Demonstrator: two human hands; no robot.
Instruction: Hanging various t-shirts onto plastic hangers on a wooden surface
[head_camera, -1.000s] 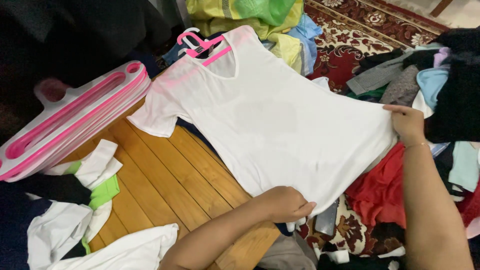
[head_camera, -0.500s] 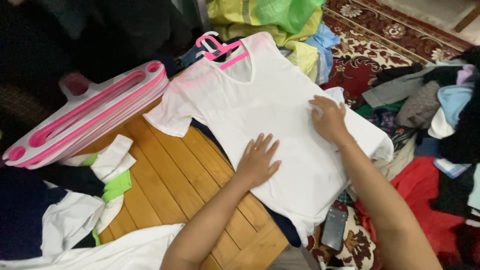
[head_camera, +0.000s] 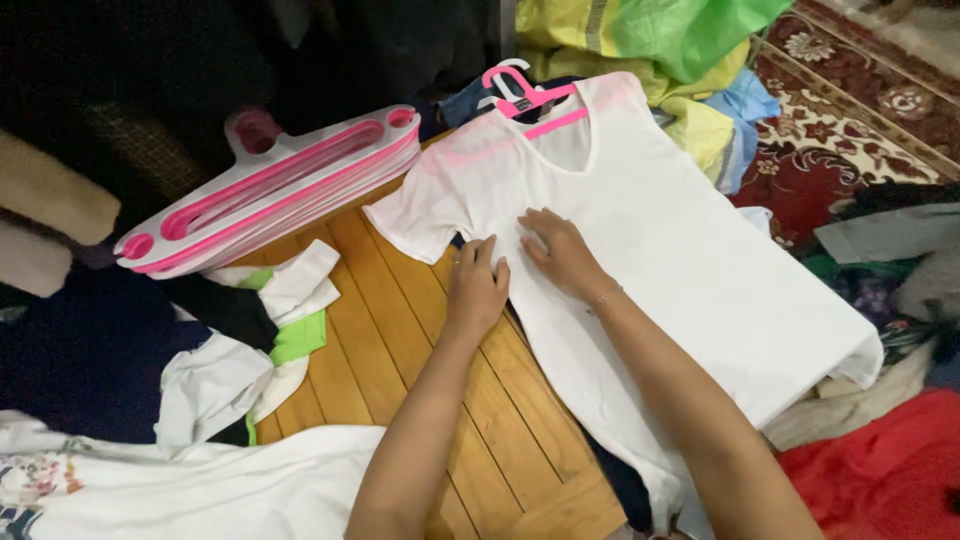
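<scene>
Wooden floorboards (head_camera: 400, 340) carry a white T-shirt (head_camera: 680, 260), spread flat with its neck on a pink hanger (head_camera: 530, 100) and its hem reaching toward a red garment (head_camera: 880, 470). Left hand (head_camera: 476, 285) lies flat and open at the shirt's edge beside the sleeve; right hand (head_camera: 558, 250) presses open-palmed on the chest, just beside it. A stack of pink and white hangers (head_camera: 270, 185) sits near the sleeve. A yellow-green bag (head_camera: 640, 30) lies beyond the collar; contents cannot be told. Loose white clothing (head_camera: 200, 490) lies nearer.
</scene>
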